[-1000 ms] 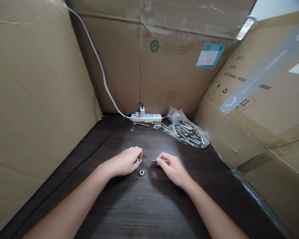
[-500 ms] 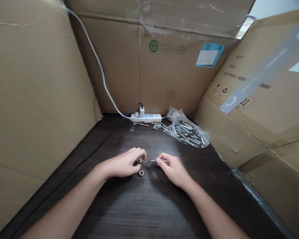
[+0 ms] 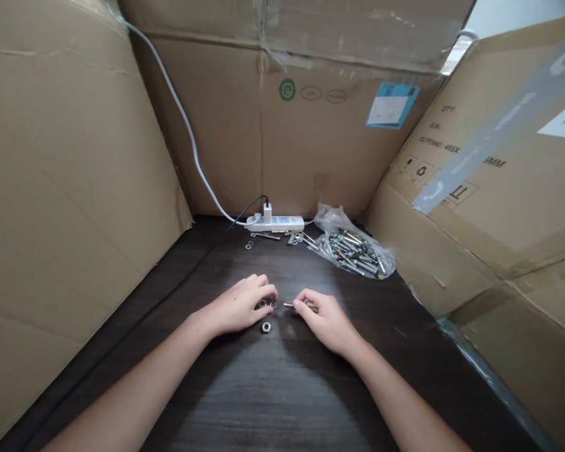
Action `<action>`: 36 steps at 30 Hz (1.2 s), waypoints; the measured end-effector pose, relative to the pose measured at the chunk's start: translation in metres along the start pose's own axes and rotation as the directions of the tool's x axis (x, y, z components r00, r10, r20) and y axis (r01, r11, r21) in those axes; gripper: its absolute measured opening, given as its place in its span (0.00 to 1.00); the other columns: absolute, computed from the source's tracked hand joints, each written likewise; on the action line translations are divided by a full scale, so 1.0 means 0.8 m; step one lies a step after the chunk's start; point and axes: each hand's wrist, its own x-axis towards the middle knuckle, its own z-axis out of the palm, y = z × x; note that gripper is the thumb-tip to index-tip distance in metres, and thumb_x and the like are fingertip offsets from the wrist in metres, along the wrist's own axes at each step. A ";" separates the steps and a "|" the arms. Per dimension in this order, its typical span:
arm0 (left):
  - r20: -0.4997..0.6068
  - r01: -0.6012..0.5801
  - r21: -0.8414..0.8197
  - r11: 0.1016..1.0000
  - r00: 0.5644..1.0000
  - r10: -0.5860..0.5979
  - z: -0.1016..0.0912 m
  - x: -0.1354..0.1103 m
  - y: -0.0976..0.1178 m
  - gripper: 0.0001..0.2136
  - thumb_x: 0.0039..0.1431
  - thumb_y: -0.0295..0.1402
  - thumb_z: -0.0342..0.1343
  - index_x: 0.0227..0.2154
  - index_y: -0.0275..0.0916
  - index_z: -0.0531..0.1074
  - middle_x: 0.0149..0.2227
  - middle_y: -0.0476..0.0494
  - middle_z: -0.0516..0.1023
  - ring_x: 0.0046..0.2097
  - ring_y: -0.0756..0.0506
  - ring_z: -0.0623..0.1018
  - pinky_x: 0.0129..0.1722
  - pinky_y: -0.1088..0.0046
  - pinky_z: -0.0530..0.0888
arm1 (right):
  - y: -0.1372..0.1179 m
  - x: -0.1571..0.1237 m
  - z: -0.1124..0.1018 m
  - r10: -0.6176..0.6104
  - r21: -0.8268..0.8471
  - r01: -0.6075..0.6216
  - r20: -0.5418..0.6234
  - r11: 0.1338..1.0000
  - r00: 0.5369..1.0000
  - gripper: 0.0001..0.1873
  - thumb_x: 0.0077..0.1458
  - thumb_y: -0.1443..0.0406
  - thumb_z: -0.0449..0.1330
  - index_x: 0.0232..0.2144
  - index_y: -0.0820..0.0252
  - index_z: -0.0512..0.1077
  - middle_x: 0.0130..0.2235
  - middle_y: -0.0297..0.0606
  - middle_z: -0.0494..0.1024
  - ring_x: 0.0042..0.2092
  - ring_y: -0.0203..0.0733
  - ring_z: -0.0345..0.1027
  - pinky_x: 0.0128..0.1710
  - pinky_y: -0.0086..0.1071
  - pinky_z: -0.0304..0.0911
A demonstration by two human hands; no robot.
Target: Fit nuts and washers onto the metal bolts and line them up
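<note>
Dark wood worktop [image 3: 282, 389], near middle: left hand [image 3: 235, 309] curls over a small silver washer [image 3: 262, 304], grip unclear; right hand [image 3: 327, 321] pinches a thin metal bolt [image 3: 289, 306] beside it. Flat washer could slip from fingertips.

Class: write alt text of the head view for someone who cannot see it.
On a dark table, the left hand touches washers and the right hand pinches a bolt, a nut between them. Behind: bag of bolts, power strip, cardboard boxes.

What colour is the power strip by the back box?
White: the long plastic power strip, clearest in the head view.
</note>
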 end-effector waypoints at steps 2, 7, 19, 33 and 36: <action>0.002 -0.004 0.034 0.999 1.000 0.004 0.000 0.002 0.000 0.06 0.59 0.34 0.51 0.38 0.44 0.70 0.38 0.48 0.68 0.42 0.45 0.68 0.40 0.71 0.65 | 0.001 0.000 0.000 0.003 -0.004 -0.003 0.000 1.000 1.000 0.13 0.57 0.59 0.52 0.27 0.59 0.70 0.21 0.28 0.68 0.23 0.31 0.57 0.23 0.25 0.47; -0.015 -0.046 0.104 0.993 0.999 0.048 0.002 0.006 0.005 0.04 0.59 0.33 0.51 0.34 0.42 0.70 0.36 0.48 0.69 0.40 0.46 0.68 0.38 0.71 0.63 | 0.002 0.000 0.001 0.005 0.003 -0.005 0.005 1.000 1.000 0.13 0.57 0.58 0.52 0.27 0.59 0.70 0.19 0.27 0.65 0.22 0.31 0.56 0.22 0.25 0.47; -0.165 0.076 -0.817 0.571 0.919 -0.357 -0.001 0.013 -0.015 0.06 0.53 0.30 0.44 0.23 0.38 0.56 0.23 0.52 0.60 0.25 0.52 0.59 0.25 0.76 0.57 | 0.000 0.001 0.000 0.020 -0.016 -0.020 0.008 1.000 1.000 0.13 0.57 0.58 0.52 0.27 0.60 0.69 0.20 0.27 0.65 0.23 0.31 0.56 0.23 0.25 0.46; -0.015 0.199 -0.197 0.960 0.978 -0.206 -0.018 -0.016 0.005 0.09 0.54 0.30 0.47 0.34 0.43 0.72 0.31 0.51 0.75 0.33 0.48 0.73 0.32 0.74 0.65 | 0.000 0.000 0.000 0.003 0.009 -0.003 0.003 1.000 1.000 0.14 0.57 0.58 0.52 0.27 0.60 0.69 0.22 0.29 0.68 0.24 0.32 0.58 0.24 0.25 0.48; -0.020 0.216 -0.058 0.975 0.976 -0.217 -0.012 -0.056 0.024 0.12 0.58 0.30 0.46 0.40 0.45 0.72 0.39 0.47 0.77 0.40 0.45 0.76 0.40 0.71 0.69 | -0.001 0.000 0.000 0.007 0.015 -0.007 -0.005 1.000 1.000 0.14 0.56 0.58 0.52 0.26 0.60 0.70 0.22 0.30 0.69 0.24 0.33 0.59 0.24 0.25 0.49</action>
